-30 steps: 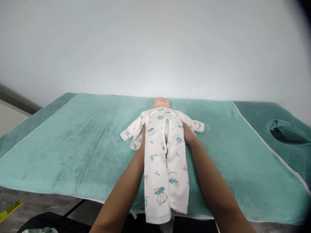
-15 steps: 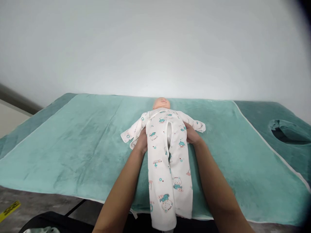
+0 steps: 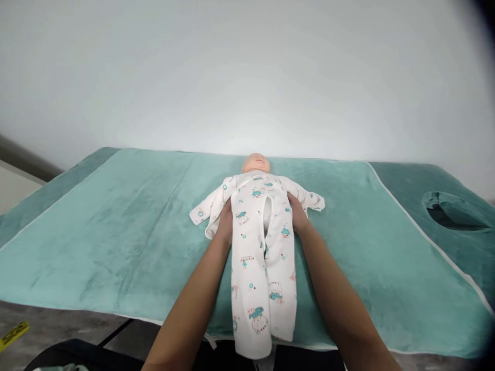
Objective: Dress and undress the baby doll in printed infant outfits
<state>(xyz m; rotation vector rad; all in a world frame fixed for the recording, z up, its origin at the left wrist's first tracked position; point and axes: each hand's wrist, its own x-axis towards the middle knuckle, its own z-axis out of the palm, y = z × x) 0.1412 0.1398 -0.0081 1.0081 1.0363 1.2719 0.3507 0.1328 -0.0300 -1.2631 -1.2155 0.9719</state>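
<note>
A baby doll [image 3: 256, 163] lies on its back on the green cover, head toward the wall. It has on a white printed baby top [image 3: 212, 206] with its sleeves spread to both sides. White baby pants [image 3: 249, 278] with a split crotch lie over its lower body, their legs reaching past the near table edge. My left hand [image 3: 225, 222] grips the pants at the left side of the waist, beside the top's hem. On the opposite side, my right hand [image 3: 297, 214] has hold of the waist too. Cloth hides most fingers of both hands.
The table wears a light green plush cover [image 3: 127, 226] over a darker one. A hole [image 3: 452, 211] opens at the table's right end. Behind stands a pale wall [image 3: 247, 77]. A black chair-like object [image 3: 65, 355] sits at lower left, near yellow floor tape [image 3: 14, 335].
The lower pant legs have shifted left and slightly up. My right hand has moved a little left along with the waist. The whole view has shifted slightly.
</note>
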